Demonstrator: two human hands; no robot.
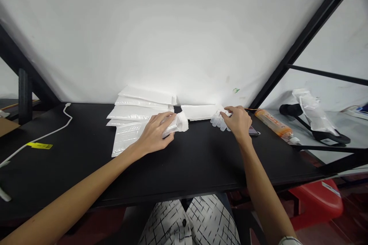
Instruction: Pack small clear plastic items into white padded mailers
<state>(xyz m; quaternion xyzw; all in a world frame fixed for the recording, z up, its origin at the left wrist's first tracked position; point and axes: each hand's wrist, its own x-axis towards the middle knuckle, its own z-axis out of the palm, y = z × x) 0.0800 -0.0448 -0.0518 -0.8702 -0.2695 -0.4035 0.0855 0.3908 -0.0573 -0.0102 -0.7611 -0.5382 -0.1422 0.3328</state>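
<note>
The white wall [184, 38] rises behind a long black surface [189, 168]. Below the right end of that surface sits a red seat [319, 201]. White glossy envelopes [136, 111] lie fanned in an overlapping pile at the back, left of centre, the lowest one reaching toward the near edge. A white cable [71, 118] runs along the left end of the surface. At the right end lies an orange-labelled bottle [271, 122], its white cap toward the near side.

The left hand [158, 132] reaches over the right part of the pile, its fingers curled over a white packet [181, 122], with the thumb underneath, so that the packet is gripped and its loose end pokes out to the right. The right hand [239, 121] bends down well to the right of it, thumb and fingertips drawn close together at the clear plastic pieces [220, 123]; I cannot tell whether they pinch one.

A flat white strip [198, 112] lies between the two hands, against the wall. The clear plastic pieces rest side by side at its right end, just left of the right hand. A phone [253, 131] shows partly behind the right wrist. Smallest is a yellow tag [40, 145] on the cable.
</note>
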